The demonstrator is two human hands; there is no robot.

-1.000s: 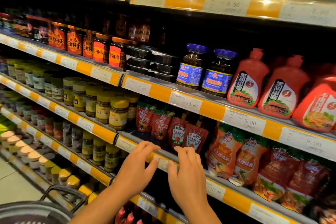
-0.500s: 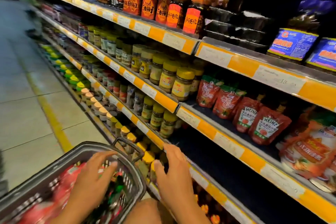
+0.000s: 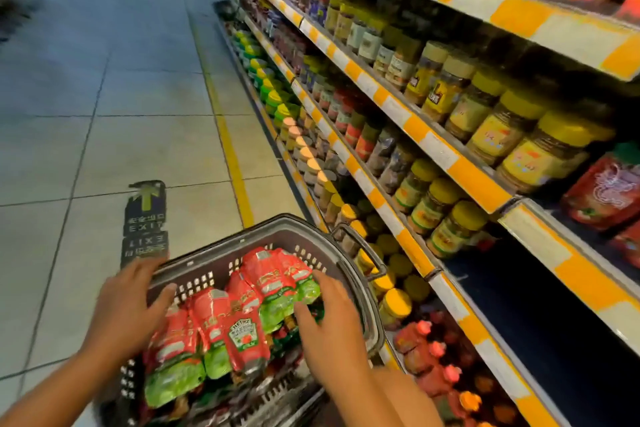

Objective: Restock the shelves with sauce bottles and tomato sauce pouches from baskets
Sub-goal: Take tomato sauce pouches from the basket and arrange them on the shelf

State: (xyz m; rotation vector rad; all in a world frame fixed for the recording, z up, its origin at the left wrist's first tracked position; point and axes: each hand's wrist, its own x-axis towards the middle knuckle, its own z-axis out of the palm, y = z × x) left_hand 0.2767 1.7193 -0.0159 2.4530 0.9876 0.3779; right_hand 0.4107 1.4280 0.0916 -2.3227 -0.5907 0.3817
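Over basket (image 3: 270,236): 2 hands, left (image 3: 128,308) and right (image 3: 332,326), fingers spread, gripping nothing; about 5 tomato sauce pouches (image 3: 242,315) visible, others buried.

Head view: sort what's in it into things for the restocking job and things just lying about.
For the job:
- tomato sauce pouches
- basket holding them
- left hand and right hand, both reaching in
- bare shelf space

Just there:
- yellow-lidded jars
- exit floor sticker
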